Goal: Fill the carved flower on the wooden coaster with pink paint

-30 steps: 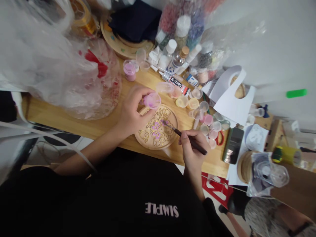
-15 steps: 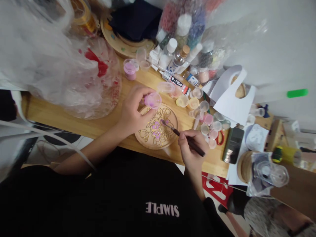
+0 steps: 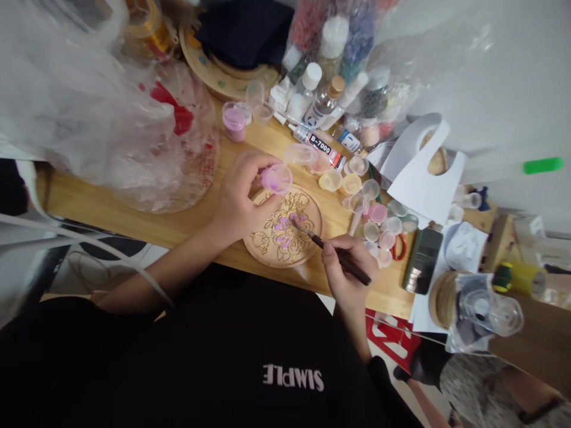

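A brush is pinched in the right hand, its tip on the disc lying on the desk; a purple cup is held in the left hand. Only the central flower looks filled with purple. The remaining gold outlines appear unfilled.

Brush on disc — cup above

Person seen from above, dressed in black

A black top is worn, printed across the chest with the pale word "SIMPLE", seen upside down. Both forearms are left bare to the left hand and right hand; no rings or watch are seen.
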`<state>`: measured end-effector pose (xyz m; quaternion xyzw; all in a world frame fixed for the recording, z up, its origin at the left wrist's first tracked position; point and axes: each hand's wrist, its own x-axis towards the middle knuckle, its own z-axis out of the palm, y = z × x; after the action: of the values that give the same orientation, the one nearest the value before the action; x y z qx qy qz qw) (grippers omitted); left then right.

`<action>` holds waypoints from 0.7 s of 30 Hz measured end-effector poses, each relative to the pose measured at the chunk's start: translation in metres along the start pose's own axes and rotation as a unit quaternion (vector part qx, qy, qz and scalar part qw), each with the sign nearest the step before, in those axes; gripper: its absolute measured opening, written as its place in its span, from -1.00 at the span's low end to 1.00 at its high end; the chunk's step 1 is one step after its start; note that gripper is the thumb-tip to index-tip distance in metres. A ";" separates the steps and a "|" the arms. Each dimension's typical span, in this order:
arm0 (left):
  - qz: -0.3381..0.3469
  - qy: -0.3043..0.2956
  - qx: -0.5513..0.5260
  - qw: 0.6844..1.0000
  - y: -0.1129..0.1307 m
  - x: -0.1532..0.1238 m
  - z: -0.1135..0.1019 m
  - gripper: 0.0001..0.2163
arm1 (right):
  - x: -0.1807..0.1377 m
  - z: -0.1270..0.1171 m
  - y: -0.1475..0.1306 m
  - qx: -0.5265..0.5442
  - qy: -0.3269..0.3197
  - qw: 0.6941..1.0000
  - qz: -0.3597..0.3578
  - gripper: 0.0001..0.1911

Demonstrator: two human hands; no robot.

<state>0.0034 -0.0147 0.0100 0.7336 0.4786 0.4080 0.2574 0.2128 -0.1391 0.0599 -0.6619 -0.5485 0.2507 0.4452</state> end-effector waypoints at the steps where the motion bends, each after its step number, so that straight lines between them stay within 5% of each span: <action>1: -0.005 -0.002 0.002 1.000 0.000 0.000 0.000 -0.68 | 0.000 0.000 0.000 0.002 -0.001 1.000 -0.002 -0.88; 15: 0.086 0.038 -0.024 0.995 -0.008 -0.002 0.004 -0.65 | -0.001 -0.007 0.002 0.001 0.009 1.000 -0.025 -0.86; 21: 0.071 0.028 -0.018 0.997 -0.010 -0.003 0.005 -0.63 | -0.001 -0.006 0.005 0.023 0.004 0.999 -0.029 -0.88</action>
<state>0.0020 -0.0135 -0.0015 0.7494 0.4247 0.4544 0.2271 0.2196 -0.1421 0.0585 -0.6366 -0.5598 0.2472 0.4694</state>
